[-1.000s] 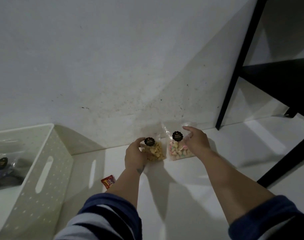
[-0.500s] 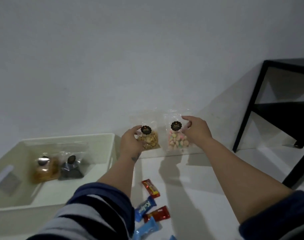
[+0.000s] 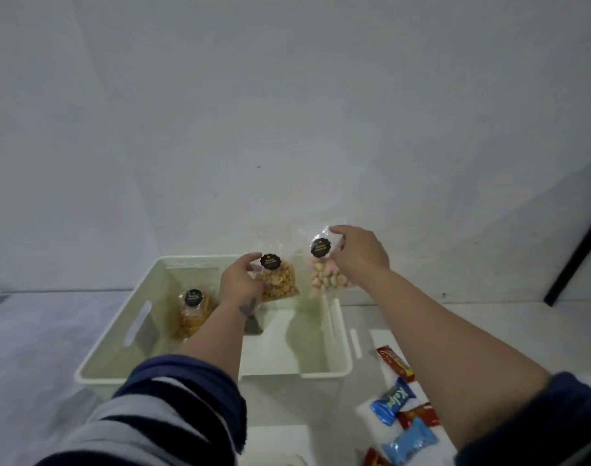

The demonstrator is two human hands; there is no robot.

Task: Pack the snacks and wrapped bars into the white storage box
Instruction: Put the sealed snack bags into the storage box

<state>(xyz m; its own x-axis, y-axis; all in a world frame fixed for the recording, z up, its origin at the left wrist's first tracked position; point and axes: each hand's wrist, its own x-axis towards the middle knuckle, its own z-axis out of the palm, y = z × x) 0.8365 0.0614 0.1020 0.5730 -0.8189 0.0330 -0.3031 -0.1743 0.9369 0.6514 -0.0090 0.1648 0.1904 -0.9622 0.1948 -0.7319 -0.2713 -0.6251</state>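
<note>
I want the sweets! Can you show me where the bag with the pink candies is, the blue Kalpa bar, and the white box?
Pink candy bag (image 3: 327, 280), head view, on the candies inside.
Blue bar (image 3: 393, 400), head view, on its printed wrapper middle.
White box (image 3: 136, 326), head view, on its left wall by the handle slot.

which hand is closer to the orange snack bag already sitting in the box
Left. The left hand, holding a bag of golden snacks, is just right of the orange snack bag over the white storage box. The right hand holds a pastel candy bag farther right, near the box's right wall.
</note>
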